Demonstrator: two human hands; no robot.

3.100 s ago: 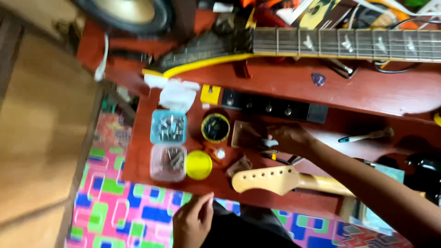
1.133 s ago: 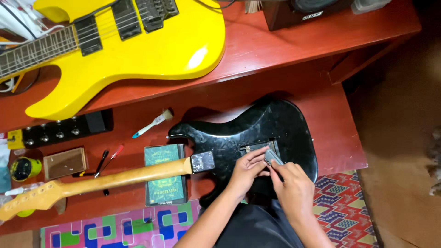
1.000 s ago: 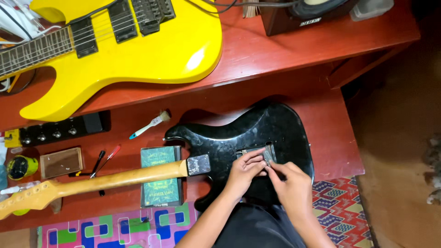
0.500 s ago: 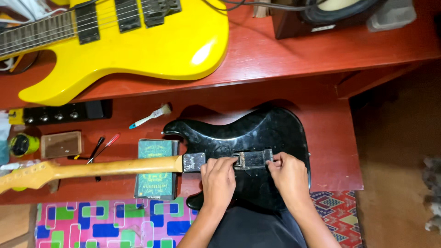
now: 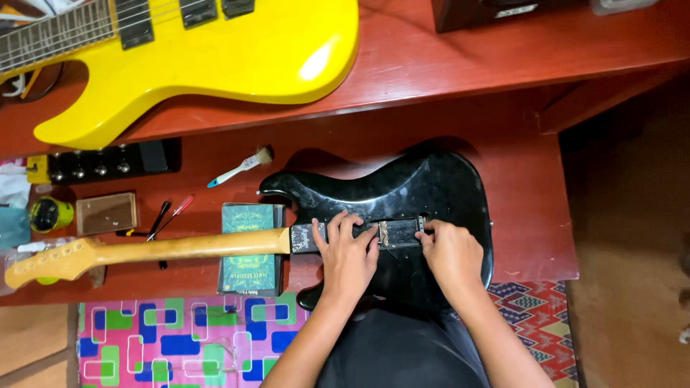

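Since half a second ago your hands barely shifted: left hand (image 5: 347,251) and right hand (image 5: 449,253) press flat, fingers loose, clamping nothing, flanking the metal plate (image 5: 399,232) on the black guitar body (image 5: 402,201) lying on the tabletop (image 5: 525,179). Keep pressure even.

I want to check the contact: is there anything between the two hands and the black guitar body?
Nothing visible. The left hand and the right hand both rest directly on the black guitar body, either side of its rear cavity.

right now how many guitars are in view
2: a yellow guitar on the upper shelf, partly out of frame, and a black guitar under both hands. Others may lie outside the view.
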